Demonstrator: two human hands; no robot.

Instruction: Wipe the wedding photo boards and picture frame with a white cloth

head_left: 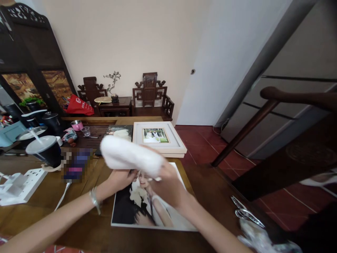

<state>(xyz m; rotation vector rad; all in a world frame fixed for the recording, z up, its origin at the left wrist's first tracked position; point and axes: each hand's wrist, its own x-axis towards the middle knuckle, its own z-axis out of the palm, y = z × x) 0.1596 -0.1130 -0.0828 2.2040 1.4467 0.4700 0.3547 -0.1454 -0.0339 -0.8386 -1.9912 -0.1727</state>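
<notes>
A soft white cloth [129, 154], blurred by motion, is bunched above the upper part of a large photo print [147, 211] on the wooden table. My right hand [168, 184] is closed around the right end of the cloth. Over the print's upper left edge, my left hand [122, 179] is just below the cloth, which partly hides its fingers; I cannot tell whether it grips anything. The print shows a couple with white flowers, and both hands cover some of it. Behind the cloth lies a white-framed photo [159, 135] on another frame.
Left on the table are a lidded cup with a straw [44, 153], a pixelated phone-like item [79, 165] with a cable, and a white power strip [28, 184]. Scissors [246, 212] and crumpled clear plastic [256, 235] lie right. A wooden chair [244, 130] stands at the right.
</notes>
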